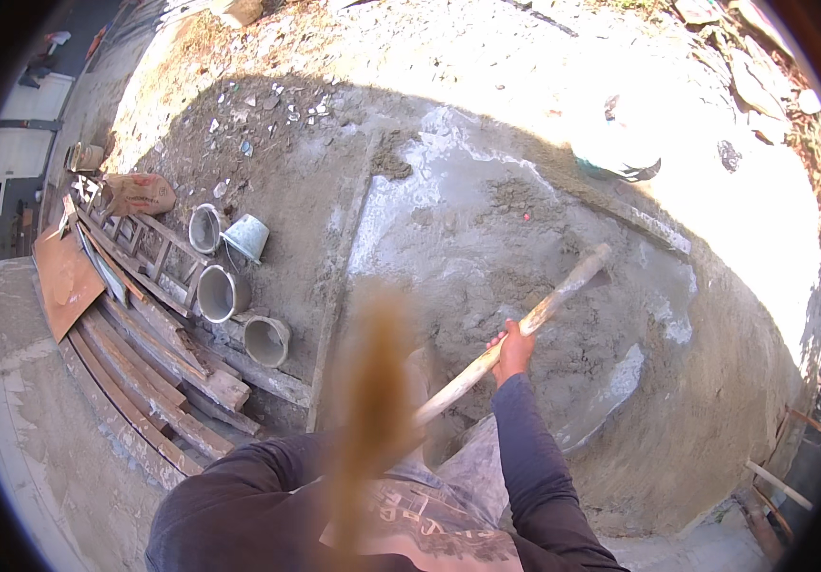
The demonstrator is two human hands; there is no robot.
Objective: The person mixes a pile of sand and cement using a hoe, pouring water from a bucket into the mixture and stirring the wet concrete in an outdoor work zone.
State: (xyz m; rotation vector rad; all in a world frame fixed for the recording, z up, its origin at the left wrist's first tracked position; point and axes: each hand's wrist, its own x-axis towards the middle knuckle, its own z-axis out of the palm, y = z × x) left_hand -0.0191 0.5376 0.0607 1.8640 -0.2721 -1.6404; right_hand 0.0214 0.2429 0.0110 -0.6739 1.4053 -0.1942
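My right hand is wrapped round the pale wooden handle of a long hoe. The handle slants from my waist up to the far right, and its dark blade end rests in grey wet mortar, partly hidden. My left sleeve bends in toward my body, but the left hand itself is out of sight behind a blurred brown strip close to the camera. Whitish, watery patches lie along the mortar's edges.
Several buckets stand to the left, beside stacked planks, a wooden ladder and a brown board. A paper sack sits beyond. Wooden boards edge the mortar. Rubble lies in sunlight at the far side.
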